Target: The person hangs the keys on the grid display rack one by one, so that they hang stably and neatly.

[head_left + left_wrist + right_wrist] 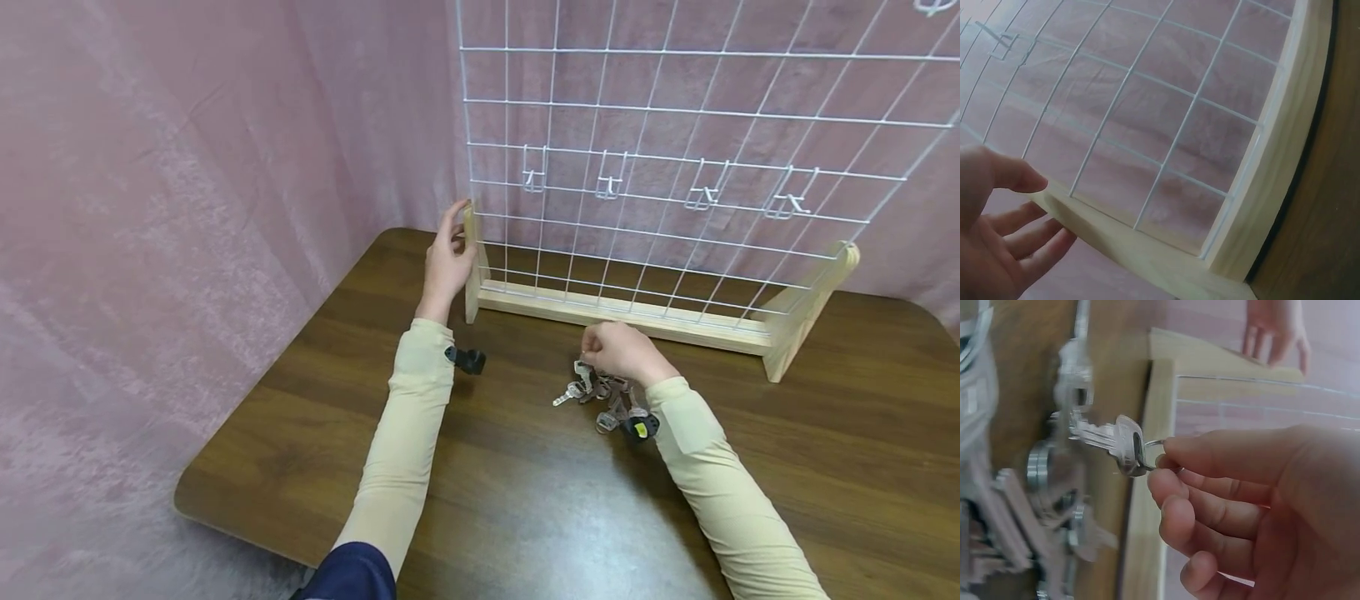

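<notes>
In the head view my left hand (448, 262) is at the left wooden foot (472, 275) of a white wire grid rack. The left wrist view shows that hand's thumb on one side of the wooden end (1094, 225) and its fingers on the other, holding it. My right hand (624, 352) pinches a small metal ring (1155, 443) between thumb and index finger. A silver key (1124, 444) hangs from that ring, just above several loose keys (573, 392) on the table. Some of the keys are hidden beneath the right hand and wrist.
The wire grid (637, 171) stands upright in a wooden base (615, 315), with several white hooks (610, 185) across its middle. A brown wooden table (517, 492) carries it. Behind hangs a pink curtain (225, 167).
</notes>
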A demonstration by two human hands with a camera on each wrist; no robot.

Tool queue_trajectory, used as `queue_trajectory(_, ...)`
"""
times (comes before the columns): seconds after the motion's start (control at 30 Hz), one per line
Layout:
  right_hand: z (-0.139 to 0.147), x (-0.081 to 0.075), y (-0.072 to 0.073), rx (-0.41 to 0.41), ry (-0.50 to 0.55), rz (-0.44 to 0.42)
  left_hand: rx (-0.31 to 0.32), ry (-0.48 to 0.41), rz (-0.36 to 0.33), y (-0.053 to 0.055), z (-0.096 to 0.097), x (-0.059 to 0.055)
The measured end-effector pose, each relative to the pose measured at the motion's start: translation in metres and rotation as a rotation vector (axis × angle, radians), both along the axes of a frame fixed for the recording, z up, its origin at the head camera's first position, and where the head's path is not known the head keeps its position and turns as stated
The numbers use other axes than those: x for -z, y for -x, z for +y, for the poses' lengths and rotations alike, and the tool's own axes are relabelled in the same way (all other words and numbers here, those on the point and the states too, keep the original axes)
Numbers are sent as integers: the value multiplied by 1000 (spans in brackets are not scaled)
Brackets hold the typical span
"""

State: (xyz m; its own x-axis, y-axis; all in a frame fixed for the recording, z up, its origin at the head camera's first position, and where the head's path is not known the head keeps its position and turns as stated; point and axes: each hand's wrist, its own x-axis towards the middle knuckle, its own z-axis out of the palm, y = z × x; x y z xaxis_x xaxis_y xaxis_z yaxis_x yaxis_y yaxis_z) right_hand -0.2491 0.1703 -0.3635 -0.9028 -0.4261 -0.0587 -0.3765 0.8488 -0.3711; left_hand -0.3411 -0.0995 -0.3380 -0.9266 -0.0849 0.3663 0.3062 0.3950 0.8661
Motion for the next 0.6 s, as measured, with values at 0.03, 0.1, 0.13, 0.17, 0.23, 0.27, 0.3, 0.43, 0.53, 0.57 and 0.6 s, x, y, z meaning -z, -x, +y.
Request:
queue_trajectory(0.03, 0, -2, -1, -4, 13, 0, 4, 2, 2, -1, 0, 0)
queue_trajectory(0.1, 1, -7, -2, -9, 34, 1, 13, 3, 3, -2, 1, 0)
queue_trajectory(0.13, 2, -10, -3, -13, 45, 3, 17, 4, 1, -2, 1, 1)
queue_trajectory(0.17, 3, -12, -4, -17, 55, 5, 20, 3, 0, -2, 1, 1)
queue_trajectory(0.23, 4, -17, -5, -26, 69, 19, 20, 2, -2, -2, 0, 2)
queue_trajectory(0.27, 5, -19, -6, -31, 74, 27, 18, 5, 0, -2, 0, 2)
queue_trajectory(0.3, 6, -21, -6, -35, 80, 35, 15, 7, 3, -2, -1, 3)
queue_trajectory(0.43, 8, -28, -8, -36, 95, 77, 12, 27, 26, -1, -3, 4)
queue_trajectory(0.53, 10, -31, -10, -20, 103, 96, 23, 35, 31, 1, -4, 6)
queue_trajectory(0.57, 11, -32, -10, -14, 110, 102, 26, 38, 30, 1, -4, 7)
queue_trajectory(0.6, 11, -32, -11, -10, 118, 106, 31, 40, 27, 2, -5, 7)
